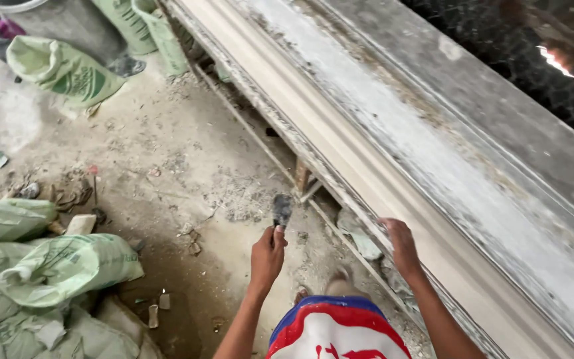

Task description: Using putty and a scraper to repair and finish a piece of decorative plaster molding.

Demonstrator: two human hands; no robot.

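Scraper handle (pixel 278 229) inside left hand (pixel 267 256)

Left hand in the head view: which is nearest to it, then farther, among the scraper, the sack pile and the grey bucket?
1. Scraper, held in the left hand.
2. Sack pile, lower left.
3. Grey bucket, top left.

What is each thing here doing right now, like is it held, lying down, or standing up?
Left hand: closed around the scraper's handle.
Scraper: held, blade pointing away, caked grey.
Right hand: resting on the moulding's near edge.
Long moulding: lying on the bench, smooth, pale.
Green sacks: piled on the floor, lying flat.
Far green sack: slumped, top folded.
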